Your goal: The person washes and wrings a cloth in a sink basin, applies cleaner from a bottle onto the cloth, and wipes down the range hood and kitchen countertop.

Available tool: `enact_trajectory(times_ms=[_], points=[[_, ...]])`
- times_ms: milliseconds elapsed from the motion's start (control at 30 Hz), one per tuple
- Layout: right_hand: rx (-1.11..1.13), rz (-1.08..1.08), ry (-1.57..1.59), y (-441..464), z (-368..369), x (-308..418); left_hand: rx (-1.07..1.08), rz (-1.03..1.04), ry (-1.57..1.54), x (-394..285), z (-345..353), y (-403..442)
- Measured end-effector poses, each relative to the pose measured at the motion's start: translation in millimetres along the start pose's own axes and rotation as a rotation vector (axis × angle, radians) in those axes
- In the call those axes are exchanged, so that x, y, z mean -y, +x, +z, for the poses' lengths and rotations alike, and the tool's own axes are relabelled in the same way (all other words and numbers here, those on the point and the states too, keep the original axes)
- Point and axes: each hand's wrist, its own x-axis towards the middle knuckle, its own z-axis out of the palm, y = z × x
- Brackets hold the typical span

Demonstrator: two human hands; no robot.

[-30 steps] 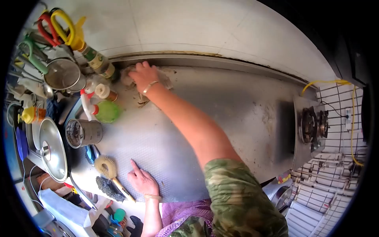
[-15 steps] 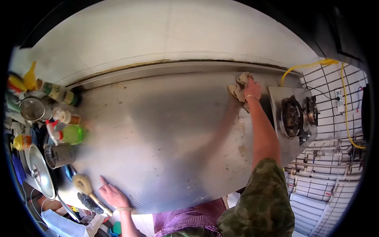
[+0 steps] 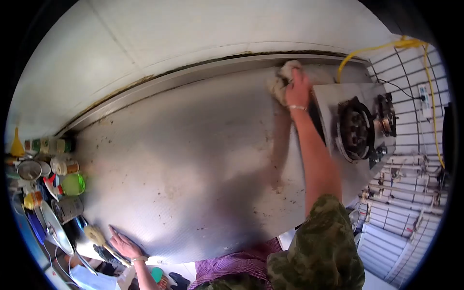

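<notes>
My right hand (image 3: 298, 91) is closed on a crumpled beige cloth (image 3: 277, 88) and presses it against the metal countertop (image 3: 193, 145). The cloth lies near the raised back edge, just left of the gas stove (image 3: 356, 123). My left hand (image 3: 124, 245) rests at the front left of the countertop with its fingers stretched out, holding nothing. Close beside it lies a round-headed brush (image 3: 94, 235) with a wooden handle. Dark specks and stains are scattered over the metal.
Along the left stand a green spray bottle (image 3: 73, 184), a metal pot (image 3: 67, 209), a glass lid (image 3: 54, 226), several jars and a yellow funnel (image 3: 17, 144). A yellow hose (image 3: 367, 50) runs behind the stove. A wire grid (image 3: 406, 72) and pipes occupy the right.
My right hand has pushed the cloth farther back, up to the raised back edge. The whole view has turned and shifted a little. My left hand still rests near the brush.
</notes>
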Motion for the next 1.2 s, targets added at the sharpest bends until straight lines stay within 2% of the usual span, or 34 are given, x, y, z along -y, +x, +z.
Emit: enact_trajectory(times_ms=[67, 100, 133, 200, 233, 300, 333, 433, 467, 533, 600, 667, 733, 767, 833, 867, 933, 1000, 1033, 1100, 1133, 1167, 1200], points=[[0.016, 0.172, 0.033, -1, -9, -11, -0.024, 0.068, -0.024, 1, 3, 2], [0.040, 0.224, -0.002, 1, -12, -21, 0.049, 0.005, 0.092, 3, 5, 2], [0.083, 0.277, -0.057, 2, -13, -30, -0.052, 0.151, 0.056, 12, 9, -1], [0.156, 0.321, -0.151, -3, -17, -39, 0.068, -0.024, 0.065, -16, -13, 0], [0.186, 0.313, -0.208, -11, -24, -38, 0.044, -0.017, 0.032, -13, -11, 2], [0.196, 0.186, -0.258, -45, -34, -18, 0.006, 0.007, 0.001, -7, -4, 0], [0.180, 0.120, -0.185, -65, -45, 6, -0.021, 0.045, 0.025, -4, -2, -1], [0.108, -0.168, 0.325, -134, -104, 121, -0.013, 0.014, 0.004, -8, -5, -1], [0.200, -0.259, 0.350, -157, -122, 156, -0.009, 0.027, -0.012, -3, -4, -1], [0.214, -0.380, 0.412, -198, -143, 184, 0.014, -0.011, 0.014, -9, -9, 0], [0.073, -0.449, 0.490, -245, -136, 183, -0.037, 0.062, -0.035, -1, -5, -2], [0.099, -0.293, 0.496, -239, -161, 146, 0.032, -0.009, -0.029, -5, -10, -1], [0.069, -0.156, 0.483, -233, -203, 107, 0.030, 0.026, -0.073, 4, -6, -2], [0.077, -0.034, 0.406, -245, -200, 66, 0.009, 0.041, -0.088, 1, -12, -2], [0.151, 0.280, 0.003, -308, -173, -32, -0.005, 0.041, -0.090, -6, -20, -4], [0.165, 0.344, -0.142, -339, -169, -50, 0.005, 0.025, -0.081, -6, -22, -5], [-0.031, 0.120, -0.164, -376, -174, -16, 0.017, -0.005, -0.082, -9, -24, -2], [-0.062, -0.015, -0.164, -405, -193, 54, 0.016, -0.016, -0.118, -8, -26, 0], [0.016, -0.049, -0.150, -413, -208, 117, 0.014, -0.029, -0.142, -5, -23, 0], [0.282, -0.146, 0.156, -423, -223, 212, 0.018, -0.016, -0.213, -1, -25, -1], [0.324, -0.193, 0.242, -444, -204, 250, 0.020, 0.020, -0.300, 13, -16, -3], [0.348, -0.322, 0.324, -456, -194, 284, 0.120, -0.012, -0.488, 18, -25, -6], [0.382, -0.450, 0.410, -468, -184, 318, 0.042, 0.105, -0.583, 26, -28, -12]])
